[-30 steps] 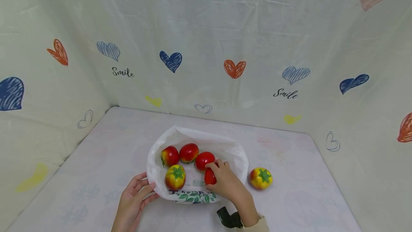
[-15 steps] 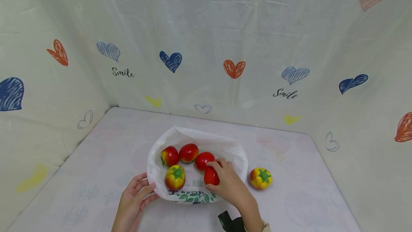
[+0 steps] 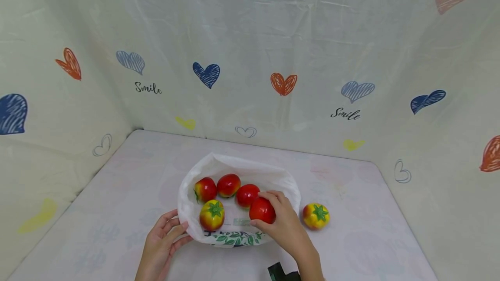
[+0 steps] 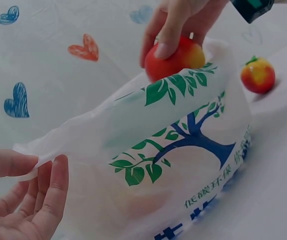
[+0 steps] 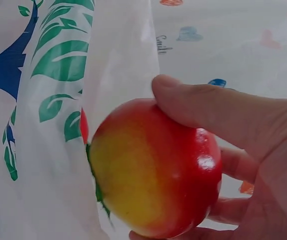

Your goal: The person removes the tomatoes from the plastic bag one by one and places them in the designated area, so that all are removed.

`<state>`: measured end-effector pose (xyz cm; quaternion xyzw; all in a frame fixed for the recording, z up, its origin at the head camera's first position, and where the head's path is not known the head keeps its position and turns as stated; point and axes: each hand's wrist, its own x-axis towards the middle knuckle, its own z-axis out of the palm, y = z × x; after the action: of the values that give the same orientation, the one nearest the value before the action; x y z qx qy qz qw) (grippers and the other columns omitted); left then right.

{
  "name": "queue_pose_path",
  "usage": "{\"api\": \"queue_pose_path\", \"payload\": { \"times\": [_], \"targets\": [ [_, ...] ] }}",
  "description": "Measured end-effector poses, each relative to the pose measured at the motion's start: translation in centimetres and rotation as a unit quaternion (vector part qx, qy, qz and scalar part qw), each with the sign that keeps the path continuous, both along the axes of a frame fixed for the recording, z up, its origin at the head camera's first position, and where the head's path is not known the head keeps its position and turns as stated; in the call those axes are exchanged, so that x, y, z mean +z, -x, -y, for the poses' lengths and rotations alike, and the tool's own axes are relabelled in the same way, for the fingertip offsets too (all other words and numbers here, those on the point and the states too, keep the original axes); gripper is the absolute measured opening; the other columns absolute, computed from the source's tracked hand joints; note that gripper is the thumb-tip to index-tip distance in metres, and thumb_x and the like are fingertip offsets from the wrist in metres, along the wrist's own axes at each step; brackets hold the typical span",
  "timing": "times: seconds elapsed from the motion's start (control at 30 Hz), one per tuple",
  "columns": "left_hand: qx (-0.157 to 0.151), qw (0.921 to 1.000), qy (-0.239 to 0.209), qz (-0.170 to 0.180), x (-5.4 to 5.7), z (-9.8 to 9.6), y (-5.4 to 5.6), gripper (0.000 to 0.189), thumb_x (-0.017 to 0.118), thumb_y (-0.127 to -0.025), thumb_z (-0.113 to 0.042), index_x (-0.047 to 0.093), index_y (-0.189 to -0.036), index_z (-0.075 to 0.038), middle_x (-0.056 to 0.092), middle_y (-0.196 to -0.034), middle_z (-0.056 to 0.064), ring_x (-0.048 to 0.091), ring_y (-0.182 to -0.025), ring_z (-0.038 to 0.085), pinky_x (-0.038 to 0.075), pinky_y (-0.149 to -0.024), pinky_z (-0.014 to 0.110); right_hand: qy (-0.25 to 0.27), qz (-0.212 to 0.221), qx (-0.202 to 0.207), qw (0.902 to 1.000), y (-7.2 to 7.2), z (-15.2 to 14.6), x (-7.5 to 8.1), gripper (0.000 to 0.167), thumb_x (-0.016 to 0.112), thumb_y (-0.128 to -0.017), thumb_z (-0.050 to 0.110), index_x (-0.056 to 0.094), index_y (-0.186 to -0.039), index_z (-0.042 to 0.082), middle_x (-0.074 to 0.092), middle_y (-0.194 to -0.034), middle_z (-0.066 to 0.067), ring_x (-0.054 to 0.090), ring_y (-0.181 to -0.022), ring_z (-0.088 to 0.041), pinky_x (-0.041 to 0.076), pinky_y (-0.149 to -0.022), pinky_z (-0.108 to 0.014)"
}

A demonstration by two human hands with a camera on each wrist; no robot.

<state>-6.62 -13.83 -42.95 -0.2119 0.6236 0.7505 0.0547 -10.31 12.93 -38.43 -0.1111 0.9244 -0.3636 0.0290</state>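
Right wrist cam has the red tomato (image 5: 153, 165) sitting snug in the fingers of the right hand (image 5: 283, 155), which are spread about as wide as the fruit and wrapped on its round sides. Its green leaves (image 5: 97, 190) point away from the palm. That shine makes me think hard plastic: light, stiff, a bit slippery, unlikely to bruise (guessing here, it just looks like a toy). Best hold is round the fattest part, like this one. It's up at the mouth of the plastic bag (image 4: 93, 165), with four other tomatoes (image 3: 228, 185) inside, off to the left of those fingers. The left hand (image 4: 26, 207) pinches the rim between thumb and fingers; the film looks thin and floppy, so I'd stick to the edge. One yellow-red tomato (image 3: 316, 216) is on the tabletop (image 3: 367, 211), near the back of the right fingers.
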Motion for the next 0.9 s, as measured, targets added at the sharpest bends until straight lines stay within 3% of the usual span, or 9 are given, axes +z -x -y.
{"api": "queue_pose_path", "payload": {
  "times": [0.4, 0.6, 0.9],
  "targets": [
    [-0.002, 1.0000, 0.002, 0.003, -0.2, 0.0, -0.1, 0.060, 0.061, -0.090, -0.020, 0.029, -0.140, -0.010, 0.056, -0.104, -0.006, 0.062, -0.086, 0.011, 0.056, -0.081, 0.028, 0.113, -0.026, -0.061, 0.9913, -0.9, -0.6, -0.2, 0.059, 0.078, -0.071, 0.037, 0.053, -0.124, 0.028, 0.049, -0.130, 0.002, 0.050, -0.114, -0.023, 0.056, -0.080, -0.040],
    [-0.002, 1.0000, 0.004, 0.002, -0.3, 0.0, -0.1, 0.061, 0.062, -0.090, -0.021, 0.029, -0.140, -0.010, 0.056, -0.105, -0.005, 0.062, -0.086, 0.011, 0.056, -0.081, 0.029, 0.144, -0.036, -0.095, 0.9843, -1.3, -1.0, -0.3, 0.060, 0.080, -0.070, 0.036, 0.054, -0.124, 0.025, 0.050, -0.129, 0.002, 0.049, -0.113, -0.021, 0.055, -0.084, -0.041],
    [-0.001, 1.0000, 0.003, 0.003, -0.4, 0.0, -0.1, 0.061, 0.061, -0.090, -0.020, 0.029, -0.140, -0.010, 0.055, -0.106, -0.005, 0.062, -0.086, 0.010, 0.055, -0.081, 0.029, 0.169, -0.036, -0.136, 0.9756, -1.7, -1.9, -0.1, 0.061, 0.079, -0.071, 0.036, 0.053, -0.125, 0.026, 0.051, -0.128, 0.003, 0.047, -0.110, -0.018, 0.049, -0.081, -0.030]
  ]
}}
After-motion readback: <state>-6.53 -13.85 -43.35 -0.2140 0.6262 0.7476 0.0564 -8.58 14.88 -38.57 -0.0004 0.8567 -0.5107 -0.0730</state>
